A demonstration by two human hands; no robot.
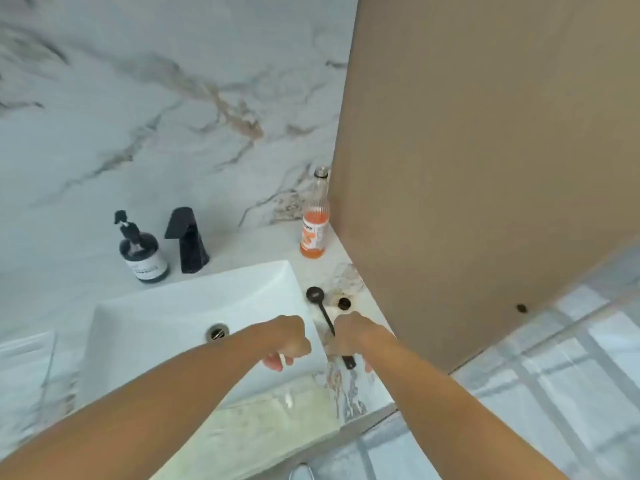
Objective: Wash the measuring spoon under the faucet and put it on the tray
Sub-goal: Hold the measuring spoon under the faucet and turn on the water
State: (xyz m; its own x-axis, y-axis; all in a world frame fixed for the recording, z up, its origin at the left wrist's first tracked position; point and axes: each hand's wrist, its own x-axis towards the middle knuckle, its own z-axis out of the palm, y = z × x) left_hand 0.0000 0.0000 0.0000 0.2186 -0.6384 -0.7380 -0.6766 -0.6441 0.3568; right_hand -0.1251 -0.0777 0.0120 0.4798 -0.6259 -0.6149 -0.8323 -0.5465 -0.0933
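Observation:
A black measuring spoon (320, 304) with a long handle lies on the marble counter just right of the white sink (194, 299), bowl pointing away from me. My right hand (353, 336) is closed over the middle of its handle; the handle's end sticks out below the hand. My left hand (289, 341) hovers over the sink's right edge, fingers curled, with nothing visible in it. The black faucet (187, 240) stands behind the sink with no water running. A white tray (24, 344) shows at the far left edge.
A dark soap pump bottle (143, 254) stands left of the faucet. A glass bottle of orange liquid (314, 223) is at the back right. A small black round object (344, 303) lies beside the spoon. A brown panel (485, 150) walls off the right side.

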